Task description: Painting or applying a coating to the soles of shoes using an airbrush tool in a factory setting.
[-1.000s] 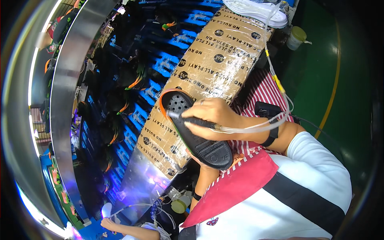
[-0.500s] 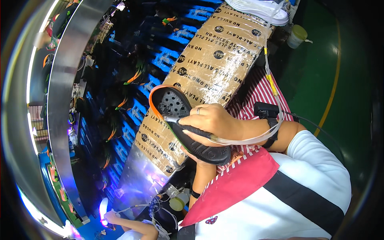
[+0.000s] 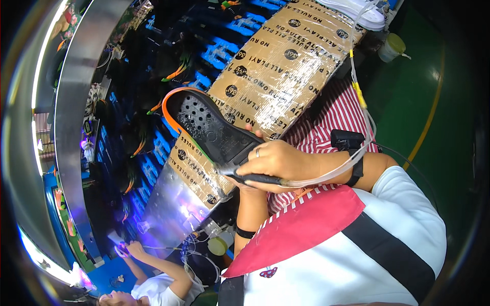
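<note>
A black shoe sole with a perforated patch and an orange-to-green rim is tilted over the cardboard-covered bench. My left hand grips it from underneath, mostly hidden by the sole; some fingertips show at its far edge. My right hand, a ring on one finger, is closed around the dark handle of a brush. The pale brush tip lies against the sole's near edge, toward the end closest to me. A clear tube runs from the handle along my right forearm.
Brown printed cardboard under clear film covers the bench. White shoes stand at its far end, near a pale tub. On the left, a line of blue holders carries black-and-orange soles. A co-worker's arms are at lower left.
The sole has shifted left and turned, showing more of its inner face. My right hand has brought the brush from mid-sole down to the near end. The co-worker has leaned further into view.
</note>
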{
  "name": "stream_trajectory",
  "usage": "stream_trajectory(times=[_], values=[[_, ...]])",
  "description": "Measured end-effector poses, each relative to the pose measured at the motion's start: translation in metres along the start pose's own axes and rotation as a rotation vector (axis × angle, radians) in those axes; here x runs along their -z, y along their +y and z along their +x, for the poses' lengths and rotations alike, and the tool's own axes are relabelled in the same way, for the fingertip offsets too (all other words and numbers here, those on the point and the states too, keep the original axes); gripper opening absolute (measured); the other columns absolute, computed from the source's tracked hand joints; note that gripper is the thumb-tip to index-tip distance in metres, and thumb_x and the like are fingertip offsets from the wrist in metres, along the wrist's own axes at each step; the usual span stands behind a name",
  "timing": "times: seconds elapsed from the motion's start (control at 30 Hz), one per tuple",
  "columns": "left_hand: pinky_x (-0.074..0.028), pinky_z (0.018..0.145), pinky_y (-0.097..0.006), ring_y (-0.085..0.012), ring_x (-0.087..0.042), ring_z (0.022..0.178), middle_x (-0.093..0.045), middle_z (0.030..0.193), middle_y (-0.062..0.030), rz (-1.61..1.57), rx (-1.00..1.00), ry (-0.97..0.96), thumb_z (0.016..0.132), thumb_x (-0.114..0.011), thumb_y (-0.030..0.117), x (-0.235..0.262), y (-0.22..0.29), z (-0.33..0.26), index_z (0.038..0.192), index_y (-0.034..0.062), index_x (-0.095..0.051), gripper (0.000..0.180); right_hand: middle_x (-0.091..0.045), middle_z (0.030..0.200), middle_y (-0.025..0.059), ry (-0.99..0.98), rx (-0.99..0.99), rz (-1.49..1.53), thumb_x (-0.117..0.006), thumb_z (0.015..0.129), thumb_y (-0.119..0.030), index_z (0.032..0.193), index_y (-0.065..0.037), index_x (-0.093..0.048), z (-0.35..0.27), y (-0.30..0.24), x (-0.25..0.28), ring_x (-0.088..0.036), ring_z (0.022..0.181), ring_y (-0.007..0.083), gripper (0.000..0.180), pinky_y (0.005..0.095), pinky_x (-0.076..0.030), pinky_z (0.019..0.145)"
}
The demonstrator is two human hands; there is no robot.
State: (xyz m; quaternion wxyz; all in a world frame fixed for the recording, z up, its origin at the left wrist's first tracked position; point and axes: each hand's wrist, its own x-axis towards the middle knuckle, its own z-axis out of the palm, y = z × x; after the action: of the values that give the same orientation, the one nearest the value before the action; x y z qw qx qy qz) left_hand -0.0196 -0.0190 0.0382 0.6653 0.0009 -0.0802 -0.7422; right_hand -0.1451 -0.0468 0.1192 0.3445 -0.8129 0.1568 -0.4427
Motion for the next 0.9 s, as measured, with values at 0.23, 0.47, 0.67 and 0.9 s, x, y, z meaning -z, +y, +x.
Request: stream_trajectory(times=[0.23, 0.47, 0.67, 0.9], values=[[-0.036, 0.093, -0.059, -0.0375, -0.039, 0.117, -0.034, 0.133, -0.0170, -0.154, -0.056, 0.071, 0.078, -0.054, 0.053, 0.008, 0.021, 0.002, 0.131, 0.0152, -0.035, 0.067, -0.064, 0.075, 0.0131, 0.052, -0.274, 0.358, -0.067, 0.072, -0.007, 0.092, -0.001, -0.065, -0.002, -0.005, 0.010, -0.062, 0.066, 0.0203, 0.021, 0.0284, -0.047, 0.061], [-0.034, 0.094, -0.058, -0.0408, -0.035, 0.120, -0.029, 0.135, -0.0215, 0.113, -0.113, -0.035, 0.069, -0.062, 0.059, -0.015, 0.021, 0.002, 0.136, 0.0122, -0.026, 0.089, -0.064, 0.078, 0.0144, 0.079, -0.415, 0.396, -0.066, 0.073, -0.008, 0.093, -0.001, -0.064, -0.006, -0.009, 0.015, -0.063, 0.067, 0.0219, 0.022, 0.0284, -0.049, 0.061], [-0.037, 0.093, -0.056, -0.0443, -0.035, 0.119, -0.027, 0.134, -0.0259, 0.169, -0.122, -0.046, 0.069, -0.063, 0.059, -0.017, 0.027, 0.003, 0.137, 0.0115, -0.022, 0.092, -0.064, 0.077, 0.0116, -0.020, -0.411, 0.462, -0.067, 0.074, -0.007, 0.095, -0.001, -0.064, -0.014, -0.010, 0.004, -0.062, 0.069, 0.0159, 0.023, 0.0246, -0.049, 0.061], [-0.040, 0.093, -0.050, -0.0368, -0.038, 0.118, -0.036, 0.132, -0.0163, 0.197, -0.109, -0.097, 0.070, -0.065, 0.050, -0.028, 0.034, 0.005, 0.130, 0.0093, -0.037, 0.077, -0.066, 0.079, 0.0092, -0.034, -0.674, 0.698, -0.066, 0.074, -0.012, 0.092, 0.000, -0.064, -0.009, -0.014, 0.021, -0.061, 0.072, 0.0111, 0.022, 0.0237, -0.048, 0.066]])
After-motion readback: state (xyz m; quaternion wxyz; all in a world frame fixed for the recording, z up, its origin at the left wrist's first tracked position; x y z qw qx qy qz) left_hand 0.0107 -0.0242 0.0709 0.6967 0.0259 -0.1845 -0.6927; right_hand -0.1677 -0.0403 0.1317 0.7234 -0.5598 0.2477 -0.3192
